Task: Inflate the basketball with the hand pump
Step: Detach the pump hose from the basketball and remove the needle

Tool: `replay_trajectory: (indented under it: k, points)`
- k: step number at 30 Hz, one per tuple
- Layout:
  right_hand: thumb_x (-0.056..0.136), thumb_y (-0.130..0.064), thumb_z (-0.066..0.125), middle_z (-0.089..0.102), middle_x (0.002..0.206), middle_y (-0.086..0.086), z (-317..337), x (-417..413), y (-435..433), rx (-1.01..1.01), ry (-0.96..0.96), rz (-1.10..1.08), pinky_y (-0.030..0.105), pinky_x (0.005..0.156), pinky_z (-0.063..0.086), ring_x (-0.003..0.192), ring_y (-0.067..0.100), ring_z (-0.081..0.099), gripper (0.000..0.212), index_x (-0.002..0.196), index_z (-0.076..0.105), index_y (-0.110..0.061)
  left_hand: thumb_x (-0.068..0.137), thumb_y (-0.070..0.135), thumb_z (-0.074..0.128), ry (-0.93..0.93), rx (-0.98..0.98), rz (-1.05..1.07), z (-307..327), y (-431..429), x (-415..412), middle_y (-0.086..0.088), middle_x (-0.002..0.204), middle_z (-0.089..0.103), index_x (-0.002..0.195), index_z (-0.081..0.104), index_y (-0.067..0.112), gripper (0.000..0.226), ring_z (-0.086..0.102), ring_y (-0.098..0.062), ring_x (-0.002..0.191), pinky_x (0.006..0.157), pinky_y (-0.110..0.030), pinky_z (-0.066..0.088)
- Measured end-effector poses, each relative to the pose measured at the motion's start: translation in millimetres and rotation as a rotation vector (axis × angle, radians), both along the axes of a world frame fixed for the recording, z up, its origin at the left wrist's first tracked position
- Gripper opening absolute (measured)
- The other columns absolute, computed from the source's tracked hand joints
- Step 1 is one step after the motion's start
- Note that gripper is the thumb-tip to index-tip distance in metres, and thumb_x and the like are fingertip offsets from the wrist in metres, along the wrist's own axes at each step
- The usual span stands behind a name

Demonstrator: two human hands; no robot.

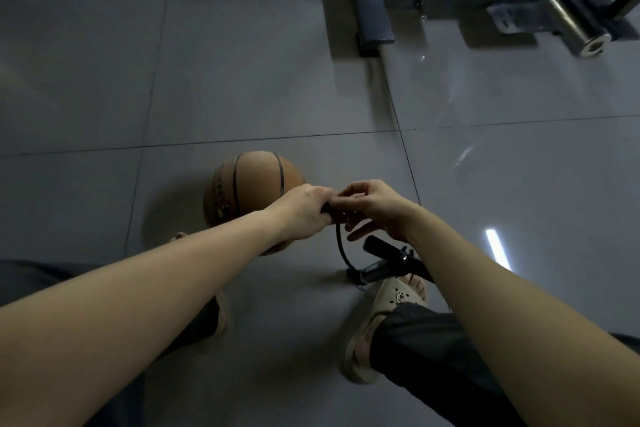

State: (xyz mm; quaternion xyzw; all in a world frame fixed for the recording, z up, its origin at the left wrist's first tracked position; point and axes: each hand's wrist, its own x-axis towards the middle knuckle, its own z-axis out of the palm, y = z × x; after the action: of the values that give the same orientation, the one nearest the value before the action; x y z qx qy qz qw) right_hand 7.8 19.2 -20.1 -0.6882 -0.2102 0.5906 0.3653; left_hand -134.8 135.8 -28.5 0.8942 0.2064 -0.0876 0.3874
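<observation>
The floor is laid with large glossy grey tiles divided by thin dark seams. One seam runs across from left to right, and the basketball rests just on the near side of it. To the right of the ball, the hand pump has its lower end at the floor, touching the toe of a beige sandal; a second sandal is mostly hidden to the left. Well apart, toward the far right, a grey metal frame stands on the tiles, carrying a thick steel bar. A bright strip of light reflects off the tile on the right.
</observation>
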Motion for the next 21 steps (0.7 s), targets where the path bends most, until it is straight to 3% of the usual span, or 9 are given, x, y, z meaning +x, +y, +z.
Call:
replay_trajectory:
  k: [2,3,4,7,10,13,17,21]
  points:
    - [0.088,-0.02,0.075,0.072,0.091,0.018,2,2,0,0.033,-0.042,-0.001,0.043,0.069,0.062,0.073,0.025,0.07,0.033,0.11,0.065,0.002,0.089,0.027,0.07,0.005,-0.054,0.025,5,2,1,0.008,0.076,0.064,0.076,0.06,0.034,0.018,0.064,-0.016,0.075,0.063,-0.029,0.047]
    - [0.089,-0.017,0.074,0.072,0.091,0.019,1,5,-1,0.045,-0.043,-0.019,0.045,0.072,0.062,0.074,0.026,0.071,0.031,0.11,0.065,0.004,0.089,0.024,0.071,0.019,-0.143,0.056,6,5,1,0.006,0.074,0.067,0.08,0.065,0.03,0.012,0.066,-0.017,0.073,0.064,-0.029,0.051]
    - [0.089,-0.016,0.073,0.072,0.09,0.019,1,8,-3,0.049,-0.042,-0.027,0.045,0.074,0.062,0.075,0.028,0.071,0.03,0.109,0.065,0.005,0.09,0.02,0.07,0.024,-0.246,0.088,7,9,1,0.002,0.077,0.072,0.088,0.072,0.023,0.005,0.069,-0.019,0.075,0.069,-0.029,0.055]
    - [0.089,-0.014,0.073,0.072,0.088,0.02,2,13,-5,0.038,-0.033,-0.039,0.045,0.076,0.062,0.078,0.031,0.07,0.029,0.108,0.066,0.006,0.093,0.011,0.065,0.051,-0.427,0.204,8,22,-2,-0.004,0.088,0.078,0.1,0.079,0.012,0.016,0.073,-0.018,0.087,0.085,-0.033,0.057]
    - [0.09,-0.014,0.072,0.072,0.089,0.02,1,12,-5,0.043,-0.03,-0.018,0.045,0.077,0.062,0.079,0.03,0.071,0.026,0.107,0.067,0.005,0.09,0.016,0.072,0.028,-0.412,0.236,11,28,-5,-0.008,0.083,0.077,0.087,0.081,0.015,0.009,0.068,-0.016,0.077,0.08,-0.036,0.056]
    - [0.091,-0.016,0.071,0.073,0.09,0.016,1,11,-5,0.05,-0.059,0.036,0.046,0.079,0.061,0.081,0.028,0.071,0.022,0.104,0.067,0.001,0.092,0.017,0.072,0.042,-0.334,0.191,15,28,-6,0.0,0.073,0.074,0.083,0.079,0.017,0.011,0.064,-0.007,0.065,0.063,-0.022,0.05]
    - [0.092,-0.015,0.069,0.071,0.094,0.018,-1,11,-8,0.097,-0.033,0.062,0.049,0.084,0.06,0.083,0.028,0.07,0.016,0.102,0.065,-0.002,0.095,0.019,0.067,0.068,-0.24,0.118,23,29,-4,0.001,0.077,0.074,0.087,0.077,0.018,0.013,0.066,-0.009,0.07,0.068,-0.022,0.054]
    - [0.093,-0.013,0.068,0.07,0.101,0.025,1,13,-9,0.125,-0.03,0.091,0.048,0.087,0.059,0.086,0.032,0.07,0.02,0.106,0.063,0.002,0.099,0.021,0.062,0.117,-0.335,0.154,26,30,-7,-0.005,0.083,0.072,0.094,0.075,0.012,0.017,0.065,-0.012,0.073,0.063,-0.017,0.052]
